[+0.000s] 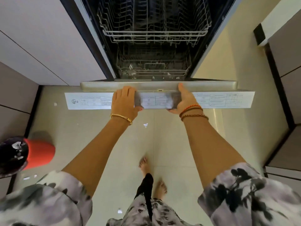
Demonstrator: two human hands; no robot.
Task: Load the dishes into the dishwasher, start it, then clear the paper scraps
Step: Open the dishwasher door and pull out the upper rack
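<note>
Both hands grip the dishwasher door (pixel 159 100) at its top edge: left hand (pixel 125 101) fingers curled over it, right hand (pixel 184 100) wrapped beneath. A loosened grip could let it drop. Paper scraps (pixel 145 125) lie below the door; racks (pixel 154 30) look empty.

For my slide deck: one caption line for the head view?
Both hands, left and right, grip the open dishwasher door; paper scraps litter the floor.

you stand on a pale tiled floor (pixel 171 144) with thin grout lines. light grey cabinet fronts (pixel 40 38) run along your left, darker grey cabinets (pixel 286 66) on your right, and a cream wall (pixel 228 46) beyond.
</note>
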